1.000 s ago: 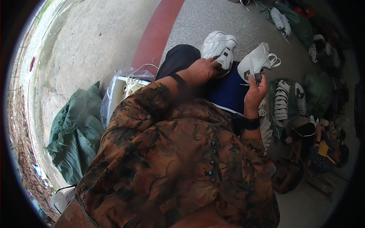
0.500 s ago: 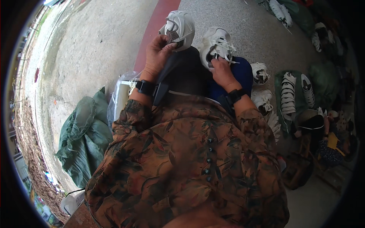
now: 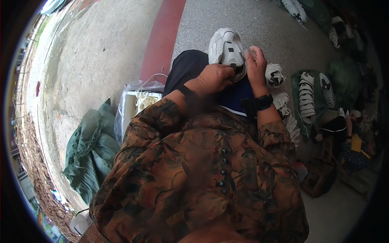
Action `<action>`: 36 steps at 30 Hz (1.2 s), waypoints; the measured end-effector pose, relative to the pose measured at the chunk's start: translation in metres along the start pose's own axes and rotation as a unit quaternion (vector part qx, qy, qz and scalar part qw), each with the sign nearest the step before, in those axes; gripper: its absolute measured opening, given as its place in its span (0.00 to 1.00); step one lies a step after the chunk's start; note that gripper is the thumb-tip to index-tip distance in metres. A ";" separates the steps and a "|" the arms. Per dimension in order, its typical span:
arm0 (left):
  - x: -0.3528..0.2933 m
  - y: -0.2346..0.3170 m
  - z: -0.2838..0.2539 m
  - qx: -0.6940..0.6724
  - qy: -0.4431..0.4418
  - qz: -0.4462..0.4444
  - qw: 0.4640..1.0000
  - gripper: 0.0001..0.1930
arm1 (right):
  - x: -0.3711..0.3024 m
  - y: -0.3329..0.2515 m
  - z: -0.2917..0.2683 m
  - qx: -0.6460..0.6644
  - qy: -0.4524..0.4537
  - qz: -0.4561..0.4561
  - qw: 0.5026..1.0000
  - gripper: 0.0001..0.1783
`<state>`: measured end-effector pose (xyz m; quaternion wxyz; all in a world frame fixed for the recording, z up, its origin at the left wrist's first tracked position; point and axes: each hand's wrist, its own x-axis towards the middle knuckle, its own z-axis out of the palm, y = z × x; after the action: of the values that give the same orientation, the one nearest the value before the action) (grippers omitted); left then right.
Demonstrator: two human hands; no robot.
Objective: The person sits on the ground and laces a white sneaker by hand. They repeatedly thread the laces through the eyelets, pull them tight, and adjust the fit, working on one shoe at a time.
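Observation:
A white sneaker (image 3: 229,45) rests on my right thigh, toe pointing away from me; no lace shows across its tongue, which has dark patches. My left hand (image 3: 215,77) is closed on the sneaker's tongue near the ankle opening. Close against the right side of the shoe is my right hand (image 3: 256,65), raised with thumb and fingers drawn together. What it pinches, if anything, I cannot make out.
An open white box of pale laces (image 3: 144,102) in clear plastic stands left of my leg, beside a green sack (image 3: 91,148). White shoes (image 3: 275,75) lie right of my knee. Farther right, stacked shoes (image 3: 306,97) sit on green sacking, near another person's hand (image 3: 348,123).
The unlaced sneaker has moved from my left knee to my right thigh. My left hand came right with it. The laced sneaker has left my right hand, which moved up beside the other shoe.

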<state>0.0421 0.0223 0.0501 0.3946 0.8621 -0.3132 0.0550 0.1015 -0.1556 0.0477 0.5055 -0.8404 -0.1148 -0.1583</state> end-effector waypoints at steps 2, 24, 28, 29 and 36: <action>0.002 -0.007 0.002 -0.008 -0.017 0.021 1.000 0.13 | 0.001 0.001 0.020 -0.123 -0.035 -0.131 0.983 0.23; 0.014 -0.039 0.056 0.088 0.199 -0.100 0.971 0.30 | -0.056 0.020 0.019 -0.237 -0.212 -0.028 0.948 0.29; 0.010 -0.049 0.047 0.065 0.177 -0.097 0.977 0.30 | -0.051 0.019 0.018 -0.282 -0.235 -0.058 0.928 0.32; 0.010 -0.052 0.047 0.070 0.179 -0.089 0.977 0.30 | -0.049 0.016 0.015 -0.285 -0.243 -0.064 0.925 0.33; 0.011 -0.045 0.048 0.080 0.189 -0.075 0.976 0.28 | -0.042 0.000 -0.013 -0.192 -0.282 -0.040 0.939 0.32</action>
<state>0.0699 0.0053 -0.0082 0.3795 0.8859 -0.1620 0.2118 0.0611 -0.1688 0.0372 0.2747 -0.9264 -0.2532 0.0464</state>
